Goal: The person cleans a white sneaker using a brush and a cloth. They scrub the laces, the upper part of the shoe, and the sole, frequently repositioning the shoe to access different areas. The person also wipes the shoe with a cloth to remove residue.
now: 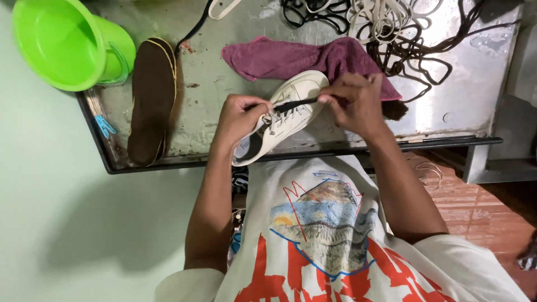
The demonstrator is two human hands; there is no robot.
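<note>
A white sneaker (293,106) lies on the metal tray table (212,84), toe pointing away from me. A black shoelace (296,103) is stretched across its top between both hands. My left hand (240,117) pinches one end of the lace at the shoe's eyelets, close to the heel opening. My right hand (355,103) pinches the other end over the toe side. Behind the shoe lies a crumpled purple towel (291,59), partly hidden by my right hand.
A brown insole (151,98) lies at the tray's left. A bright green plastic bucket (67,45) tilts at the far left corner. Tangled black, brown and white laces (386,25) pile at the back right. Reddish floor tiles (481,207) show at right.
</note>
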